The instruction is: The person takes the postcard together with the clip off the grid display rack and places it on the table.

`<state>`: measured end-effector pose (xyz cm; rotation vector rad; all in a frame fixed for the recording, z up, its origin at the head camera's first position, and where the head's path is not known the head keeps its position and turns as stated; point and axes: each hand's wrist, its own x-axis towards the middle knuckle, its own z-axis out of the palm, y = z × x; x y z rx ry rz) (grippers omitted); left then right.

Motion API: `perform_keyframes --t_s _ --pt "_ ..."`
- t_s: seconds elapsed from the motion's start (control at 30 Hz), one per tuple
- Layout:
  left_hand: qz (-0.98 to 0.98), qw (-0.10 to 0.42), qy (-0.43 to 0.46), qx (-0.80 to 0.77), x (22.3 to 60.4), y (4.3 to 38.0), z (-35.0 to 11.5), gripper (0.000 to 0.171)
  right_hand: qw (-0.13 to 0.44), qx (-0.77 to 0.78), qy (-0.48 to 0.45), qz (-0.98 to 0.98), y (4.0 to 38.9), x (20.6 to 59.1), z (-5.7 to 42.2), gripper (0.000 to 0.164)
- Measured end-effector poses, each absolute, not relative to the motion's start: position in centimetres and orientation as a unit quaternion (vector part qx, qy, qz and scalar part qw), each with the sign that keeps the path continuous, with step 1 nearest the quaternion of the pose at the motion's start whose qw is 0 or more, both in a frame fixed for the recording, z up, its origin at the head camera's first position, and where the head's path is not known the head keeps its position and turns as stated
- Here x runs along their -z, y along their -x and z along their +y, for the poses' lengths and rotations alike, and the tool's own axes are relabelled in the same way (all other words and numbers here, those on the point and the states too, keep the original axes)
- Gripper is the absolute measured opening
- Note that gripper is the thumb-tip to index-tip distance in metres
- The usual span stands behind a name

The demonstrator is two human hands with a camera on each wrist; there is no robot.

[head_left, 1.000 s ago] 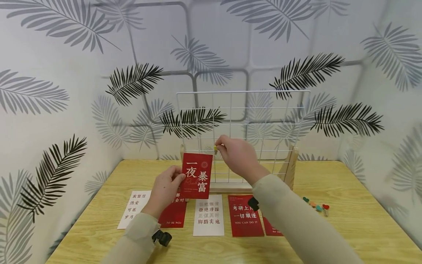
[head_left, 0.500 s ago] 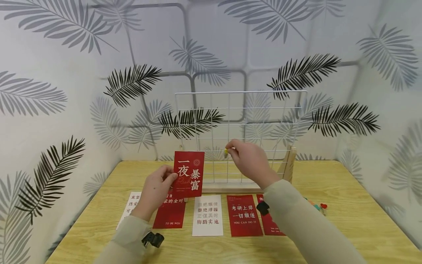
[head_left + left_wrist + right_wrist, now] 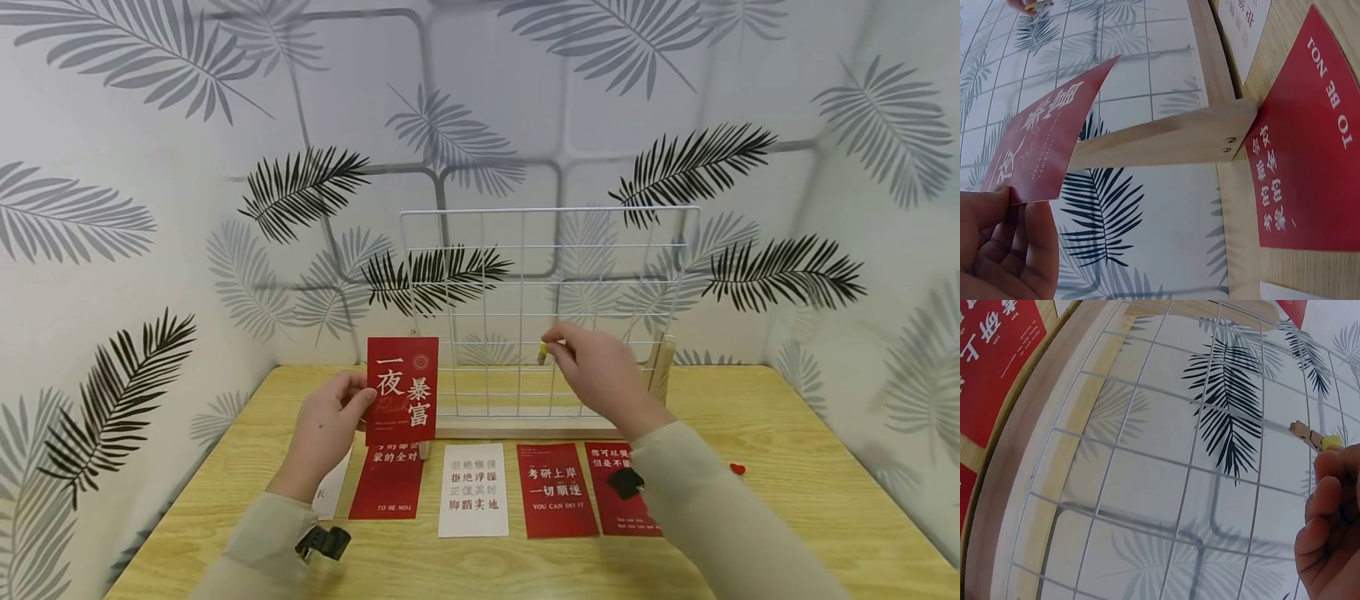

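Observation:
My left hand [image 3: 327, 423] pinches a red card [image 3: 402, 388] with white Chinese characters by its left edge, thumb in front. The card is upright before the lower left corner of a white wire grid [image 3: 522, 283]. Between thumb and fingertips of my right hand [image 3: 600, 371] is a small wooden clothespin [image 3: 1310, 436] with a yellow end. It is in front of the lower middle of the grid, its wooden tip pointing away from the fingers. In the left wrist view the card [image 3: 1047, 131] slants up from the thumb, its printed face showing.
A wooden base [image 3: 517, 423] holds the grid upright on the wood-grain table [image 3: 480, 571]. Along its front lie a white card [image 3: 472, 492] and several more red and white cards, one partly behind my left hand. A red heart [image 3: 738, 469] shows beside my right sleeve.
My left hand has moved left with the red card, toward the grid's left side. My right hand has moved right and slightly down with the clothespin, so the two hands are farther apart.

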<state>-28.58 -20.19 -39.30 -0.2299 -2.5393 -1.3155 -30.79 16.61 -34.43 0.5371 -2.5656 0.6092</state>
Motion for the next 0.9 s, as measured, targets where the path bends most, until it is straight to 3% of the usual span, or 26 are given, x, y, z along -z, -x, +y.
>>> perform_keyframes --t_s 0.9 --pt "-0.887 0.157 0.052 0.431 38.7 29.5 -25.0 0.019 0.190 -0.259 -0.114 -0.940 28.7 37.8 24.1 0.024"
